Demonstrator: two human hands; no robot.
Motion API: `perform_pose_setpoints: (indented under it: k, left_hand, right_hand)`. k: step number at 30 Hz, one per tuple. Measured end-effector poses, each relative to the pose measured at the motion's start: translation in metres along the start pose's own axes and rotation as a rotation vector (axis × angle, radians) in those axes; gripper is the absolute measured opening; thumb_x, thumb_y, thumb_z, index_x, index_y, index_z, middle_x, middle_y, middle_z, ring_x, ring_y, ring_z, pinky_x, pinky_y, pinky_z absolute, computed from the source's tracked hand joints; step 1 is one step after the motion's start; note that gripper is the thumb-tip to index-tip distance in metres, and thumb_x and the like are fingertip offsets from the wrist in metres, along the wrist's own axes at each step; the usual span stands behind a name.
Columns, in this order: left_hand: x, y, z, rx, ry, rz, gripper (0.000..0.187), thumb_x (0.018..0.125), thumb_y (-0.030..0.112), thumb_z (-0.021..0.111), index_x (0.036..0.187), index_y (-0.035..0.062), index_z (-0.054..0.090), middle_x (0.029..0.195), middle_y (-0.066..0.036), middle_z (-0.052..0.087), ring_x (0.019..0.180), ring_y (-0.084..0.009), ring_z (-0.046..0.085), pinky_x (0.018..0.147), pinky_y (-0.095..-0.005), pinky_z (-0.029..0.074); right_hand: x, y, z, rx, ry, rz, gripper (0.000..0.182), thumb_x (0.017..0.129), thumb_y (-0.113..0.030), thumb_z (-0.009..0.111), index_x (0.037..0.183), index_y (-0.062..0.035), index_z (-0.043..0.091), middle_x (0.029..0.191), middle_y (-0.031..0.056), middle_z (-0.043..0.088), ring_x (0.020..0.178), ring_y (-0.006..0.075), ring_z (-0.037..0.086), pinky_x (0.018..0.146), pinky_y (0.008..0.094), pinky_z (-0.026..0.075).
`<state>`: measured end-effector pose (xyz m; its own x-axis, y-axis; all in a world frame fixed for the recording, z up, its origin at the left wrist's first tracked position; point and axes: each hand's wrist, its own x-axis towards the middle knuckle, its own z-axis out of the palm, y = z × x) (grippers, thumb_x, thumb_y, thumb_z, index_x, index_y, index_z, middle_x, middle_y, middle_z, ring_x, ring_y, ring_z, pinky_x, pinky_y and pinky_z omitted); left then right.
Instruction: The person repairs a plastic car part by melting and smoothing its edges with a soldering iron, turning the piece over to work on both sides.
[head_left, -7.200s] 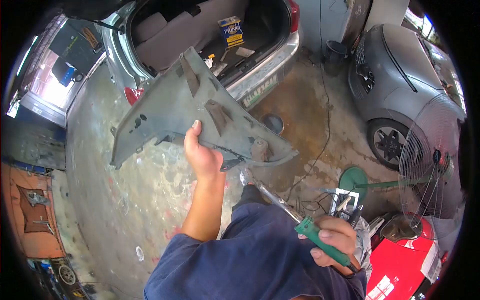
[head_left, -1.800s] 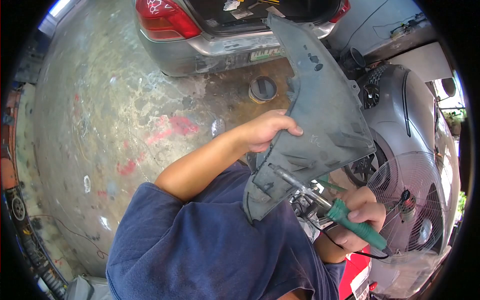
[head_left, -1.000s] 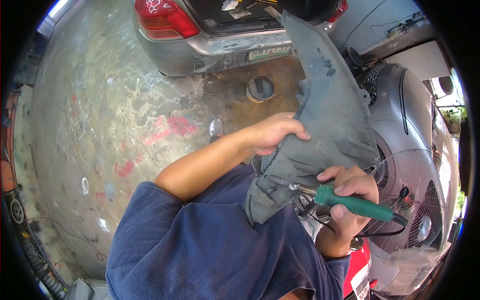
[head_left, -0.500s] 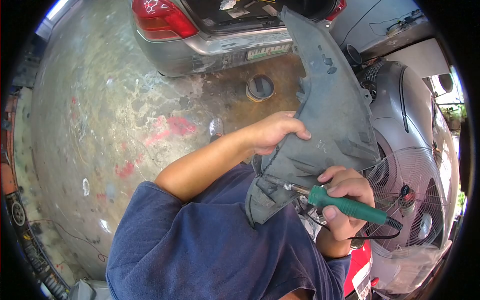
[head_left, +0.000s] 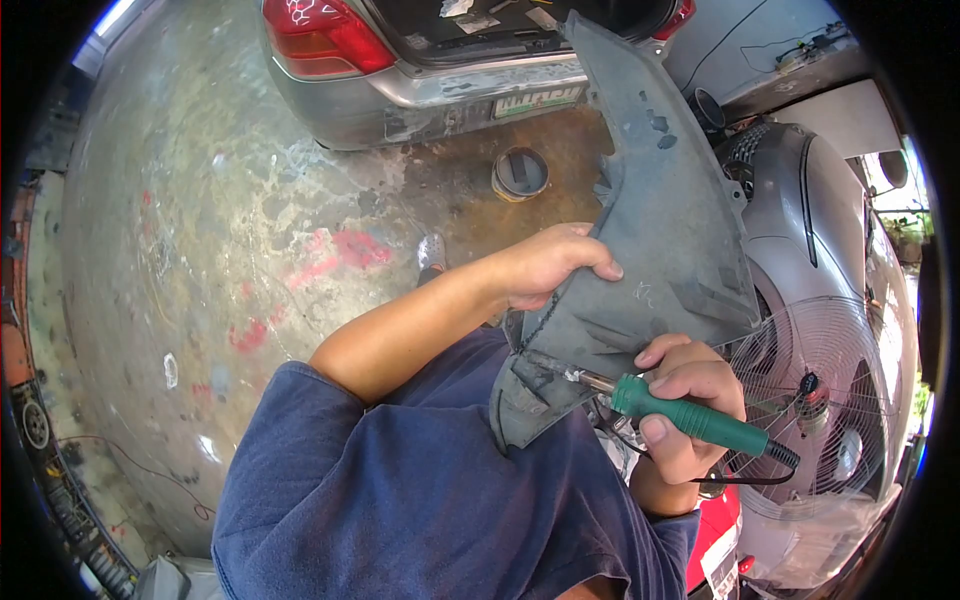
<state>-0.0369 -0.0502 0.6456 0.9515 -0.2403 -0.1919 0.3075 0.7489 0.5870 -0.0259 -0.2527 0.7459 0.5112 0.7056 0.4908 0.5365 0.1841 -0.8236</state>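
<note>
L hand (head_left: 560, 262) clamped on edge of grey panel (head_left: 672, 220), thumb across near face, prob. to steady it. Panel held up before torso, lower end by blue shirt (head_left: 420, 480). R hand (head_left: 705, 388) wrapped round green-handled iron (head_left: 715, 424), fingers off metal shaft (head_left: 597, 381), presumably for control. Shaft end over panel's lower part; contact unconfirmed.

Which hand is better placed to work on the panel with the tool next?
Probably the right hand: it holds the green-handled tool, its shaft over the panel. The left hand grips the panel's edge.
</note>
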Motion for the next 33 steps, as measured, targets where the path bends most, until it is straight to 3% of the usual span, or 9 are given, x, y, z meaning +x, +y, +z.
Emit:
perform_pose_setpoints:
  k: [33]
  left_hand:
    - [-0.0038,-0.0012,0.0024,0.020,0.068,0.003,0.040,0.080,0.010,0.070,0.116,-0.0040,0.062,0.104,-0.012,0.069,0.094,-0.0202,0.067,0.086,-0.0342,0.056]
  right_hand:
    - [0.0034,-0.0041,0.0043,-0.066,-0.031,-0.038,0.024,0.066,-0.013,0.076,0.082,0.0006,0.063,0.069,0.0092,0.061,0.060,0.0235,0.059,0.070,0.0412,0.053]
